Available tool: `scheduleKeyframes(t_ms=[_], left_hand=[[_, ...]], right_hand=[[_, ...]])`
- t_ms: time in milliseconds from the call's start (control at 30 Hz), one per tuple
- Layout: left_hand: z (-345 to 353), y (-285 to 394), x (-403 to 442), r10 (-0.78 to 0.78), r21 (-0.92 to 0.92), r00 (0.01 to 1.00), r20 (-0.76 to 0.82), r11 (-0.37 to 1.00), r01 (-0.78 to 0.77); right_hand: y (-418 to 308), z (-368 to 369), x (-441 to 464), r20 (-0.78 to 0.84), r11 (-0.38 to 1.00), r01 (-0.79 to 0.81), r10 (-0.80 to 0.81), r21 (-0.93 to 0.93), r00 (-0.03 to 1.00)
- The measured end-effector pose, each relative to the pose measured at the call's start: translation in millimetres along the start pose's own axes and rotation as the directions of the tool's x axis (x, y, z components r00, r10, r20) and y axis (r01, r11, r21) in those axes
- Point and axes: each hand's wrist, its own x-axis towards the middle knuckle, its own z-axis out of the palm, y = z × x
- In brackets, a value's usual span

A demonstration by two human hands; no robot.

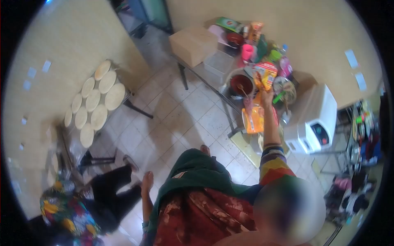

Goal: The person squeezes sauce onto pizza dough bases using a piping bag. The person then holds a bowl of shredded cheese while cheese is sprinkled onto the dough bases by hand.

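My right hand [266,97] reaches over the crowded table and is closed on the lower end of a red and yellow packet [266,74]. Just left of it is a pot of dark red-brown contents [241,85] with a wooden spoon [243,90] in it. An orange packet [253,120] lies below my right forearm, near the table's edge. My left hand [147,180] hangs low at my side, away from the tables. It looks open and holds nothing visible, though its fingers are small in the view.
A cardboard box [193,46] and a clear plastic tub [218,63] occupy the table's left part. A white appliance [314,123] stands at right. Flat round dough pieces [93,100] cover another table at left. A person in a colourful top [69,207] is at lower left.
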Motion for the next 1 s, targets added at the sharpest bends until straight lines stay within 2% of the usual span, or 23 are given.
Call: scheduleKeyframes(t_ms=[67,100,167,267,333,433,533,633,667,733,800,867,900,967,1000], left_hand=[[14,-20,-33,-0.218,-0.160,0.975,-0.041,0.965,0.209],[17,-5,-58,-0.288,-0.248,0.957,-0.041,0.930,0.270],[39,-21,-89,-0.519,-0.251,0.855,-0.004,0.828,0.502],[82,-30,-143,-0.588,-0.258,0.805,-0.085,0.793,0.552],[94,3,-158,-0.815,-0.368,0.568,0.112,0.497,0.786],[134,-9,-177,-0.740,-0.431,0.664,0.108,0.567,0.701],[143,22,-180,-0.812,-0.668,0.556,0.176,0.316,0.674],[165,14,-177,-0.801,-0.678,0.583,0.136,0.354,0.644],[159,21,-176,-0.817,-0.738,0.549,0.176,0.259,0.623],[174,5,-186,-0.780,-0.743,0.625,0.023,0.405,0.533],[159,22,-188,-0.857,-0.891,0.510,0.070,0.176,0.419],[146,29,-199,-0.840,-0.901,0.542,0.031,0.211,0.378],[147,25,-210,-0.839,-0.909,0.544,0.011,0.218,0.355],[158,11,-232,-0.851,-0.882,0.509,-0.131,0.335,0.332],[169,-5,-245,-0.853,-0.861,0.480,-0.203,0.389,0.327]], right_hand=[[30,10,58,0.018,0.976,0.067,-0.065,-0.206,0.998],[40,16,81,0.080,0.958,0.096,-0.077,-0.270,0.994],[53,46,128,0.221,0.929,0.175,-0.106,-0.326,0.970],[67,110,184,0.380,0.879,0.312,-0.167,-0.360,0.910],[59,148,200,0.419,0.828,0.396,-0.220,-0.397,0.881],[30,190,190,0.397,0.787,0.462,-0.302,-0.408,0.867],[0,215,153,0.375,0.801,0.527,-0.414,-0.282,0.830],[-38,233,89,0.431,0.829,0.551,-0.464,-0.095,0.773],[-48,240,60,0.473,0.844,0.536,-0.460,-0.032,0.752],[-64,251,0,0.609,0.878,0.473,-0.414,0.073,0.676],[-73,266,-70,0.770,0.914,0.376,-0.350,0.154,0.534],[-78,288,-153,0.907,0.944,0.258,-0.284,0.207,0.312],[-81,299,-191,0.951,0.952,0.209,-0.260,0.224,0.166],[-85,317,-288,0.964,0.969,0.111,-0.198,0.220,-0.178],[-86,323,-336,0.920,0.974,0.074,-0.177,0.215,-0.349]])
